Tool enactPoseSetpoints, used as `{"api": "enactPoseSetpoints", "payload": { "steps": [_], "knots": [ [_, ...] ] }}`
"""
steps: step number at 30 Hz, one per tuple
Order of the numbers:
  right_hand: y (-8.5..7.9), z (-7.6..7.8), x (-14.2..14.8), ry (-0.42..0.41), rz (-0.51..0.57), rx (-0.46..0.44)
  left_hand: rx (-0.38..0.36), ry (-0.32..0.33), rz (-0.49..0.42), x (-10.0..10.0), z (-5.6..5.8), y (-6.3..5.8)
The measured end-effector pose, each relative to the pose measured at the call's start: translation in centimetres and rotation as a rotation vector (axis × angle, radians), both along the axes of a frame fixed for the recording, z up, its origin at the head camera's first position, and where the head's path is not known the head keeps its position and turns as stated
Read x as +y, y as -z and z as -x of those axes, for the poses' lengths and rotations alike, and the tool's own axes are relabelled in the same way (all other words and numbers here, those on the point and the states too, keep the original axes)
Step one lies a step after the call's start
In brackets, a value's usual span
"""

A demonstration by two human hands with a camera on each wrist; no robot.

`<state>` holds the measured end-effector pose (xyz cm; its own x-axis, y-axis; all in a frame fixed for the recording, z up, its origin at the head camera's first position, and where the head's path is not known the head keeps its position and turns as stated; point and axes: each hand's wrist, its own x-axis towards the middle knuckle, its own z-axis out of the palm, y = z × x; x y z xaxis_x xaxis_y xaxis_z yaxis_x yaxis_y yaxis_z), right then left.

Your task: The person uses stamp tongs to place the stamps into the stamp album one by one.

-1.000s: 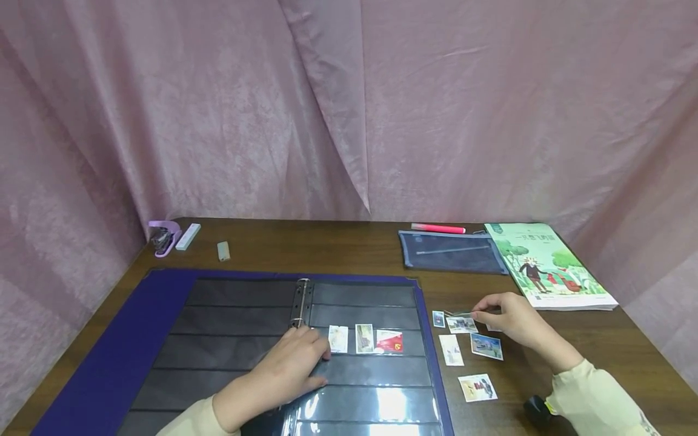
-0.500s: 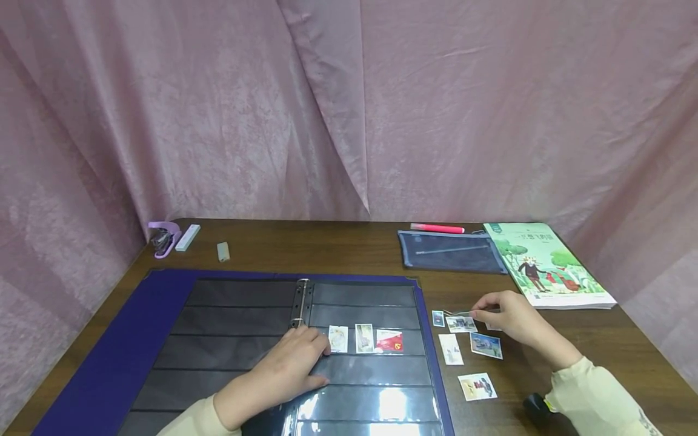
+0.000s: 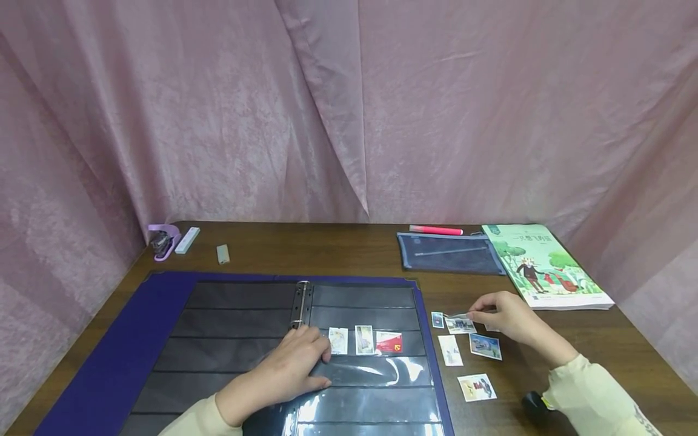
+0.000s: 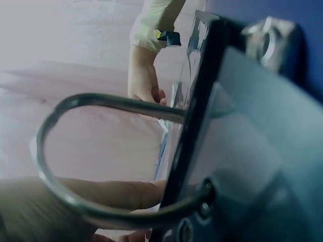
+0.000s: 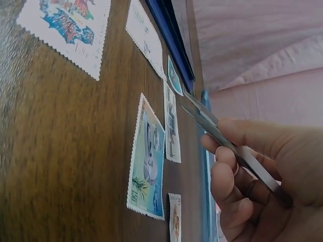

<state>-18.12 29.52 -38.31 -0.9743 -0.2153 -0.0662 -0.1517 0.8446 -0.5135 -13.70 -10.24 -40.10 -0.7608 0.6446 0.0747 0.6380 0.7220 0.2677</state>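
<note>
My left hand rests on the open stamp album, beside its ring binding, fingers on the clear-pocketed right page. A large metal ring crosses the left wrist view. Three stamps sit in one pocket row: a pale one, a second and a red one. Right of the album, my right hand pinches metal tweezers. Their tips stand slightly apart near a small blue stamp and a grey picture stamp.
More stamps lie on the table: a white one, a blue one and a colourful one. Behind are a mesh pouch, a red marker and a green book. A purple stapler and an eraser stand back left.
Both hands have hardly moved. The glare on the lower right page has shifted, and the whole head view has drifted slightly.
</note>
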Motion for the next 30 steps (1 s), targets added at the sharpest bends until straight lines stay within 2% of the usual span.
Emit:
{"api": "enactPoseSetpoints", "payload": {
  "steps": [7, 15, 25, 30],
  "knots": [
    [0.2, 0.2, -0.1, -0.019, 0.016, -0.011, -0.006, -0.001, -0.007, 0.0, -0.1, 0.0],
    [0.4, 0.0, -0.3, -0.046, -0.006, 0.022, -0.037, -0.017, -0.026, 0.1, 0.0, 0.2],
    [-0.8, -0.4, -0.8, -0.017, 0.062, -0.017, -0.05, -0.01, -0.086, -0.1, 0.1, 0.2],
    [-1.4, -0.8, -1.0, -0.034, 0.072, 0.016, -0.06, -0.014, -0.1, -0.1, 0.2, 0.4]
  ]
}}
